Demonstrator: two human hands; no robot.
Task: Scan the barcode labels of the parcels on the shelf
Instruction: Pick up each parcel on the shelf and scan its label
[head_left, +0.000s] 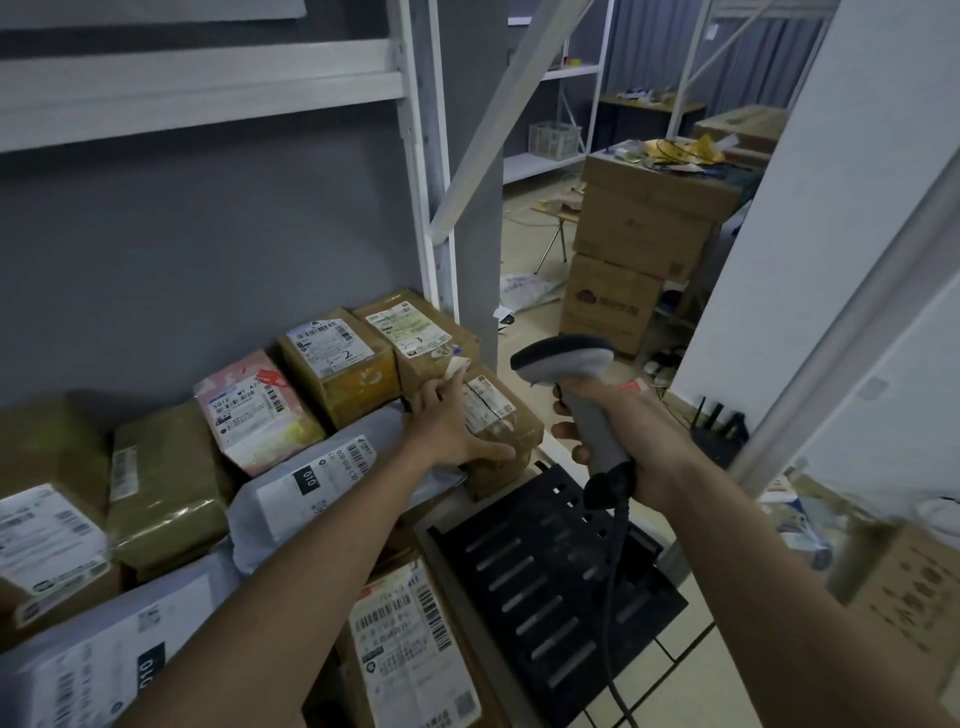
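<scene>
Wrapped around the grey scanner (582, 395), the right hand (631, 441) aims it left, while the left hand (449, 421) lies spread on the brown parcel (498, 431) at the shelf's right end. Those fingers sit just beside its barcode label (485, 400), so they could shade it, or the scanner could read a neighbouring label instead.

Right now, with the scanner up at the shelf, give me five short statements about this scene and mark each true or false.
1. The right hand grips the barcode scanner. True.
2. The left hand holds the pink parcel. False: it rests with straight fingers on a brown box at the right end of the shelf.
3. A grey mailer bag lies beside that box. True.
4. The scanner is cordless. False: a cable hangs from its handle.
5. A black slotted panel lies below the scanner. True.
</scene>
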